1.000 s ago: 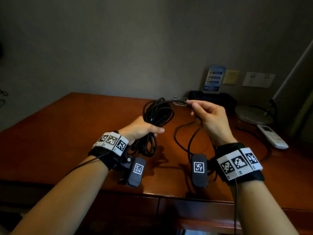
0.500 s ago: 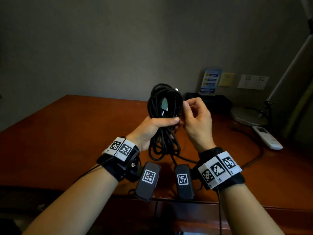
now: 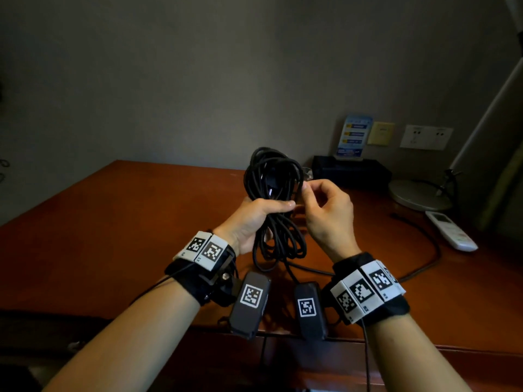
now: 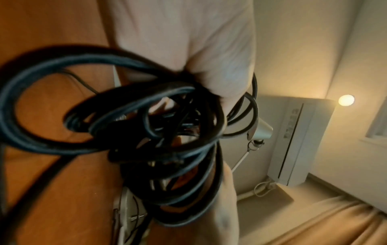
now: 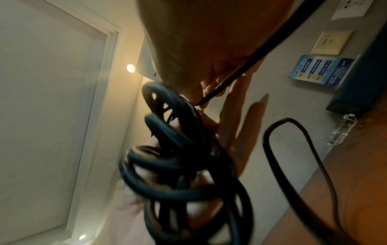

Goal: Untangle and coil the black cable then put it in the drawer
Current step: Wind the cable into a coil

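Black cable (image 3: pixel 273 188): one item, wound into a bundle of several loops and held upright above the near half of the wooden desk (image 3: pixel 113 222), clear of its surface.

Holder: left hand (image 3: pixel 252 219), fingers and thumb wrapped round the bundle's waist, so loops fan out above the fist and hang slack below it.

Second contact: right hand (image 3: pixel 325 213), just right of the bundle, thumb and fingertips (image 3: pixel 305 190) together in a pinch on a short length of the cable at the bundle's right edge. The end of that length cannot be made out.

Condition: loops uneven in size, some crossing one another in the left wrist view; coil reads as nearly complete, loose tail not yet secured. Drawer not identifiable in any view.

Handling, as judged: light, limp and springy. Loops will likely sag or spill if the waist grip eases, so hold at the middle where every turn is gathered. The jacket looks smooth and may slide under a light pinch; take the tail close to the bundle.

Other items: white remote (image 3: pixel 450 232) at far right; round lamp base (image 3: pixel 418 193) beyond it; a separate dark cord (image 3: pixel 424 247) lying on the desk; blue card (image 3: pixel 353 137) and wall socket (image 3: pixel 426 136) at the far wall.
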A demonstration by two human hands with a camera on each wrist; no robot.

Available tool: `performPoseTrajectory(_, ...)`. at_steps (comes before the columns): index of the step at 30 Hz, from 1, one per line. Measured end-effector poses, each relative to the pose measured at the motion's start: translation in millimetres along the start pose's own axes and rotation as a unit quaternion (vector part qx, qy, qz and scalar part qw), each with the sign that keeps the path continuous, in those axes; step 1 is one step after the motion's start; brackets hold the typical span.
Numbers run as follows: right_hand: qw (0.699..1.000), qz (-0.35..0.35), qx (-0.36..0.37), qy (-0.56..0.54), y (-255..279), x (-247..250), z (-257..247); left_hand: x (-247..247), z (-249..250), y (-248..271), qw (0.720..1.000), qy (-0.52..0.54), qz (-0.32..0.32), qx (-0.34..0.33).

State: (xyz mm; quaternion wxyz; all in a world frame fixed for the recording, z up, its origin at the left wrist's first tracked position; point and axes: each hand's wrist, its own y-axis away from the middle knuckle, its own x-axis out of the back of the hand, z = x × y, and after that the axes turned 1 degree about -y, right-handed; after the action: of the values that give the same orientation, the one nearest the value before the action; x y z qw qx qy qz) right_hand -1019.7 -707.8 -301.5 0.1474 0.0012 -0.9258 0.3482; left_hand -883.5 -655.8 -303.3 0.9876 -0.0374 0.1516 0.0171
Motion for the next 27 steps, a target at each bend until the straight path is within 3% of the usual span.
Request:
performPoseTrajectory(11,0.999,0.039,-0.028,0.005,-3,1,-10,-1,-7,-1,0.996,0.036,-0.038,0.071)
performPoseTrajectory(15,0.997,0.041,-0.05,-0.035,-4,-5,-7,-1,-11,-4,0.996,0.048,-0.043,0.065)
performPoseTrajectory(17,0.994,0.031,-0.069,-0.081,-6,-8,-7,-8,-10,-6,0.998,0.042,-0.01,0.04)
performPoseTrajectory(20,0.978,0.042,-0.116,-0.168,-12,-8,-8,-16,-15,-15,0.994,0.003,0.106,-0.014)
performPoseTrajectory(22,0.967,0.071,-0.13,-0.205,-18,-5,-11,-19,-16,-17,0.988,0.014,0.155,-0.008)
performPoseTrajectory(24,0.946,0.109,-0.15,-0.267,-22,0,-15,-19,-18,-18,0.987,0.02,0.161,0.005)
performPoseTrajectory(27,0.89,0.176,-0.165,-0.387,-32,10,-19,-19,-19,-16,0.992,-0.001,0.129,0.007)
